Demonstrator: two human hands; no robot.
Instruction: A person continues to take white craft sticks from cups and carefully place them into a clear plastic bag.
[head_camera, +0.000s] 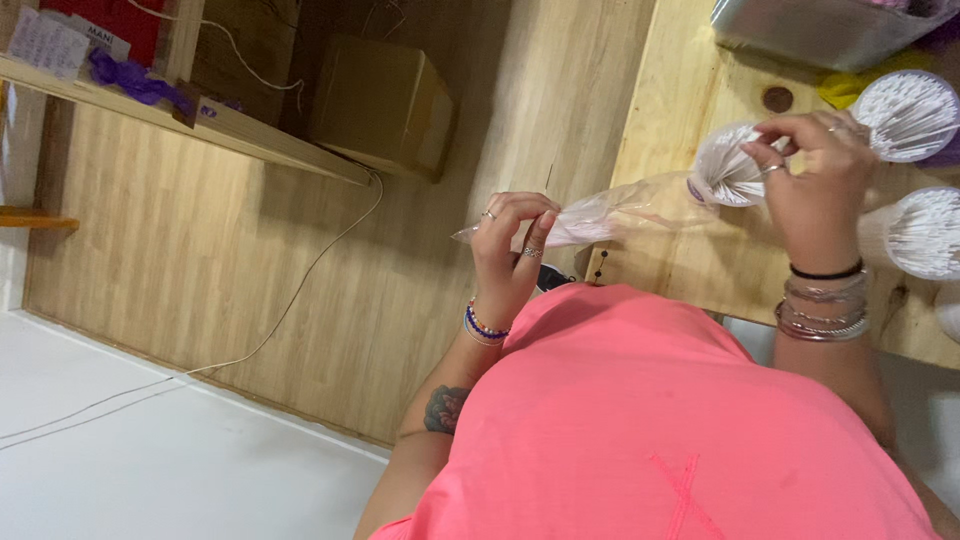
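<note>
Bag: clear plastic sleeve stretched roughly level between both hands, over the near edge of the wooden table
Left hand: left hand closed in a pinch on the tapered closed end of the sleeve, fingers bunched around the film
Right hand: right hand curled over the mouth end, fingertips gripping the white stick bundle where it sits in the sleeve opening
Handling: film looks thin, soft and slippery, likely to crumple or slide unless pinched firmly; bundle looks light, and its loose sticks may splay or spill if squeezed off-centre
Best hold: judged to be the bundle's round side near the opening, plus the sleeve's tail
Nearby: 2 more white stick bundles standing on the table just beside the right hand; a cardboard box lies well apart
</note>
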